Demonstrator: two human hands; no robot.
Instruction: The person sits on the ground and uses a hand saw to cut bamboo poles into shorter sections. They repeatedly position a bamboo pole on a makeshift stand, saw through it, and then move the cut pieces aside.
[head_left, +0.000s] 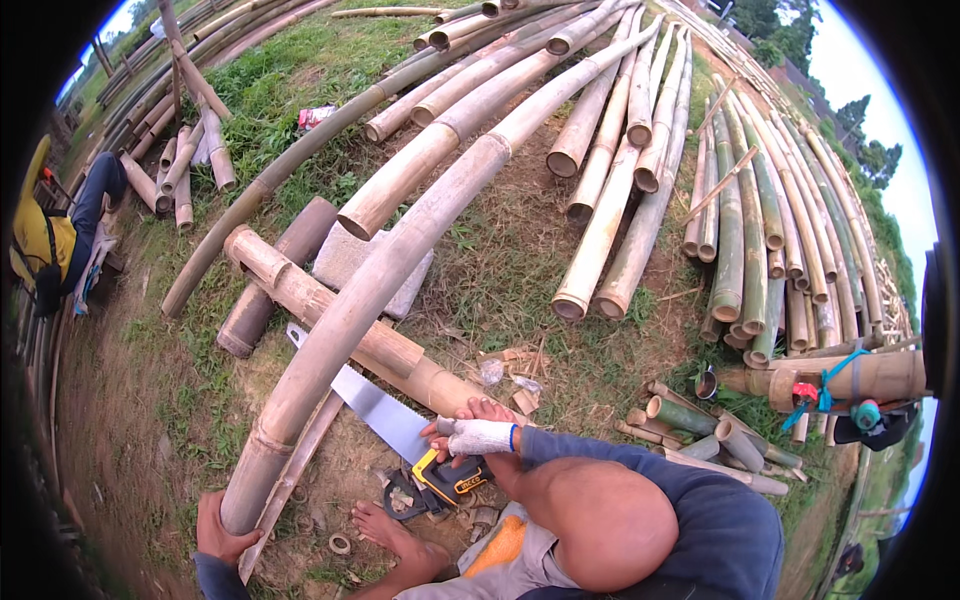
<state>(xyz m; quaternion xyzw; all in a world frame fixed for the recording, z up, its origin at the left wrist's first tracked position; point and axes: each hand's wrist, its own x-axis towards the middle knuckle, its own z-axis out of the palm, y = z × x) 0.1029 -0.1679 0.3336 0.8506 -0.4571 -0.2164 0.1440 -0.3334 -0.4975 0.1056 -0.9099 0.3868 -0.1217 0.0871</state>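
A long bamboo pole [365, 290] slants from the lower left toward the far stack, lying across a shorter, thicker bamboo piece [400, 350]. My left hand [222, 535] is closed round the near end of the pole. In a white fingerless glove, my right hand [475, 437] hovers by the heel of a hand saw's blade [385, 412], its fingers loosely bent and apart. The saw's yellow and black handle [450, 478] lies just below that hand, and its blade passes under the long pole. Whether the fingers touch the saw is unclear.
Bamboo poles [640, 200] lie stacked at the far side, with another pile [770, 230] to the right. A pale stone block [375, 268] sits behind the long pole. Short offcuts [710, 440] lie at right. Another person [65, 235] is at far left. My bare foot [385, 528] rests near a bamboo ring [340, 544].
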